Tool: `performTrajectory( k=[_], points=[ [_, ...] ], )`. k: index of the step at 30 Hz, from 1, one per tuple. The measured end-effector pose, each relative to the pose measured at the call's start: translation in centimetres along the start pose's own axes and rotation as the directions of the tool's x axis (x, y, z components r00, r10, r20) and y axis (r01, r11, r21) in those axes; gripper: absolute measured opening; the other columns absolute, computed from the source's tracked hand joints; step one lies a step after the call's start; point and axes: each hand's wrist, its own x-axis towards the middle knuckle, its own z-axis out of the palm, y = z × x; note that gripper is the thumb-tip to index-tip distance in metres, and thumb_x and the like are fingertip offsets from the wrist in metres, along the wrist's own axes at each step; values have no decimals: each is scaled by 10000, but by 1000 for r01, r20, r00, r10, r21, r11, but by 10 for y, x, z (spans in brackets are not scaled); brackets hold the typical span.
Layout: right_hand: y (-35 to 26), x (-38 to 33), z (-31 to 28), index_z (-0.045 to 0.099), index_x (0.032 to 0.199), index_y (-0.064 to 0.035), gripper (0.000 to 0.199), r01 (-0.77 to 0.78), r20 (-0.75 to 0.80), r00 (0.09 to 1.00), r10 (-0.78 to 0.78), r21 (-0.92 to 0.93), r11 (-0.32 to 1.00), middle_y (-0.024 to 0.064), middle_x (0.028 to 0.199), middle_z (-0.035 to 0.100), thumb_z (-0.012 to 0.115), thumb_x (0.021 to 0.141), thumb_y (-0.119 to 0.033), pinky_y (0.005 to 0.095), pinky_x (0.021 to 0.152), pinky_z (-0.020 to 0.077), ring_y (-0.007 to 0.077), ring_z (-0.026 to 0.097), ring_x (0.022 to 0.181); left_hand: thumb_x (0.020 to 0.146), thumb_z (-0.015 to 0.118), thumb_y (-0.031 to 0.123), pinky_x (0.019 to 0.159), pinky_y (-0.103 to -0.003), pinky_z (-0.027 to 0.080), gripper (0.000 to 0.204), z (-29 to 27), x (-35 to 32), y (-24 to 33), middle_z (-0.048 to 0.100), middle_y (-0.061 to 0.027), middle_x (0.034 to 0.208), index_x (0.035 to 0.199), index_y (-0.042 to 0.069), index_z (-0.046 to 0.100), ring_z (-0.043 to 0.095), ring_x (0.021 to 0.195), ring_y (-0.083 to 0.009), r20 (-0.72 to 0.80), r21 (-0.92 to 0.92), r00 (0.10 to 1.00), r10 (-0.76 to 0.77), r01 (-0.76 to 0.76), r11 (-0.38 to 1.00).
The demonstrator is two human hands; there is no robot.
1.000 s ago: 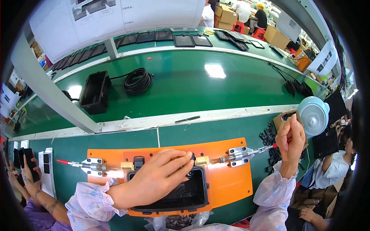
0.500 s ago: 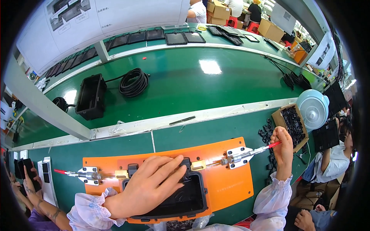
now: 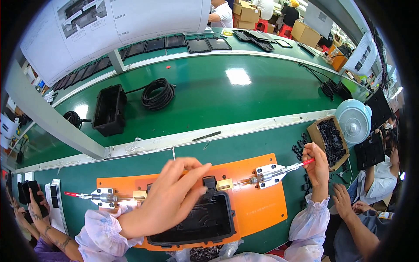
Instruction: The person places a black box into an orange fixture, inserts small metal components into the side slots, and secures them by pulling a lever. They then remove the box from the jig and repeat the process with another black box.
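Note:
An orange fixture plate (image 3: 257,208) lies in front of me, with a black plastic box (image 3: 229,205) set in its middle. Above the box's left part hovers my left hand (image 3: 163,196), slightly blurred, its fingers apart and nothing visible in them. It hides that side of the box. At the right, my right hand (image 3: 317,168) has its fingers curled round the red handle (image 3: 308,161) of a push clamp (image 3: 268,176). A brass block (image 3: 224,184) sits on that clamp's rod, beside the box. The left push clamp (image 3: 104,198) has nobody's hand on it.
A carton of small black parts (image 3: 334,142) stands beside a light blue fan (image 3: 353,122). Beyond the white ledge (image 3: 174,143) are another black box (image 3: 109,110) and a coiled cable (image 3: 158,94). Co-workers' hands (image 3: 345,201) show at the right and left edges.
My left hand has lifted off the box's far edge, uncovering more of its inside. My right hand stays at the red handle. The co-worker's hand at right has risen nearer the table.

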Motion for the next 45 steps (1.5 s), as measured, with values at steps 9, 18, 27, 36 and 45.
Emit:
performTrajectory(
  k=[9,18,27,36,45],
  points=[
    [-2,-2,8,632,1076,-19,284,12,6,1000,-12,-19,1000,46,854,654,529,1074,-283,206,491,460,97,601,635,875,725,80,866,-398,459,124,1,24,-12,576,-101,1012,910,20,623,538,974,-301,106,45,993,-47,43,998],
    [-4,-1,8,625,1076,-26,259,41,19,999,-40,-30,999,36,855,645,526,1075,-265,202,494,450,90,599,653,845,735,46,873,-396,474,271,1,13,6,620,-96,976,1065,3,582,569,954,-312,99,157,994,48,-64,986],
    [-11,-6,13,636,1070,-18,233,110,-2,994,-110,-30,994,22,867,640,526,1075,-223,188,505,443,68,598,669,834,735,45,839,-390,484,226,0,13,0,621,-88,964,1054,13,693,571,955,-280,98,160,993,71,-86,983],
    [-30,-4,21,622,1106,-10,214,282,-23,959,-284,-56,958,15,875,601,537,1071,-203,202,636,422,61,521,697,800,736,35,836,-392,480,310,12,5,-2,600,-87,994,1099,-30,682,565,957,-265,19,406,975,223,-211,889],
    [-43,0,42,603,1195,-9,315,327,-18,937,-348,386,862,38,970,604,508,1080,-286,157,488,396,54,491,672,816,812,219,1040,-471,433,674,-34,-31,-4,575,-159,1293,1388,-12,541,530,1219,-385,-46,493,999,-10,31,870]
  ],
)
